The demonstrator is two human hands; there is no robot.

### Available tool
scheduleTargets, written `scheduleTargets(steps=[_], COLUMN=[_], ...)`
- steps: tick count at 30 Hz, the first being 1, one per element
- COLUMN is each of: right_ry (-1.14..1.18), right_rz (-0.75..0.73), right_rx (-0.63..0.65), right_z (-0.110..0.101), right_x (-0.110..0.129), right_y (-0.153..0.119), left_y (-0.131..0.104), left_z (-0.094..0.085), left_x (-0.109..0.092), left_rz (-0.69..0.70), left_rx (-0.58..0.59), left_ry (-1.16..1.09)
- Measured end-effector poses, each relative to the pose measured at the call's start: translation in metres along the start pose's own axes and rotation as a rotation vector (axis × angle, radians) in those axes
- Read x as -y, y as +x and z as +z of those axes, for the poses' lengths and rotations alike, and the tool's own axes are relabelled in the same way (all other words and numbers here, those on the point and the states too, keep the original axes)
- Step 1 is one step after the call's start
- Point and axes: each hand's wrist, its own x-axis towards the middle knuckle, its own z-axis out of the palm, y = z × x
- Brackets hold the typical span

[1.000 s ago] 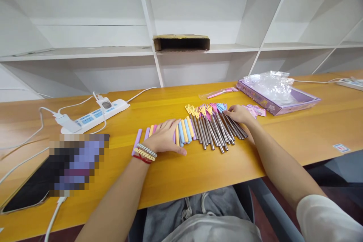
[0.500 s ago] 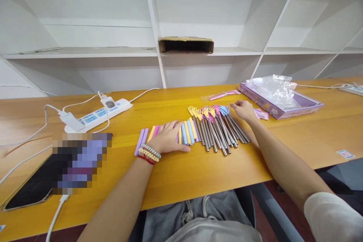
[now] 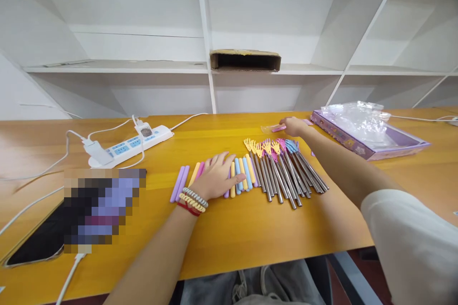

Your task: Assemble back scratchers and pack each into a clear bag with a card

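My left hand (image 3: pixel 217 177) lies with its fingers stretched out over a row of short coloured sticks (image 3: pixel 242 174), purple, yellow, pink and blue. The palm covers the middle of the row. To the right lie several back scratchers (image 3: pixel 282 171) with metal rods and hand-shaped heads in yellow, pink, purple and blue, heads pointing away from me. Beyond them, my right hand (image 3: pixel 294 127) reaches over a pink item in a clear bag (image 3: pixel 278 128). Its fingers are bent at the bag; whether they grip it is hidden.
A purple box (image 3: pixel 343 137) with crumpled clear plastic bags (image 3: pixel 363 119) stands at the back right. On the left are a white power strip (image 3: pixel 132 145) with plugs and cables, and a phone-like dark device (image 3: pixel 39 233). White shelves hold an open cardboard box (image 3: pixel 245 60).
My right hand has moved away from the scratcher heads, back and left to the bagged pink item. My left hand stays over the sticks. The view has shifted slightly.
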Motion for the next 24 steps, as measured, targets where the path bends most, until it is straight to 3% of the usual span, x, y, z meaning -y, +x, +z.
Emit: scheduleTargets(steps=[6,14,17,21,24], right_ry=[-0.134,-0.191,-0.142,0.049,0.139], right_rz=[-0.046,-0.065,-0.092,-0.272,-0.403], right_rx=[0.154,0.036,-0.155,-0.644,-0.867], right_z=[0.006,0.001,-0.008,-0.023,-0.031], right_x=[-0.005,-0.006,-0.003,0.011,0.032], right_y=[0.024,0.003,-0.010,-0.040,-0.077], left_y=[0.000,0.000,0.000,0.001,0.003], left_z=[-0.005,-0.010,-0.009,-0.009,-0.010], left_x=[-0.002,-0.009,-0.008,-0.011,-0.017], left_rz=[0.004,-0.006,0.004,0.017,-0.018], left_rx=[-0.036,-0.024,-0.041,-0.073,-0.114], left_ry=[0.014,0.031,0.028,-0.034,-0.247])
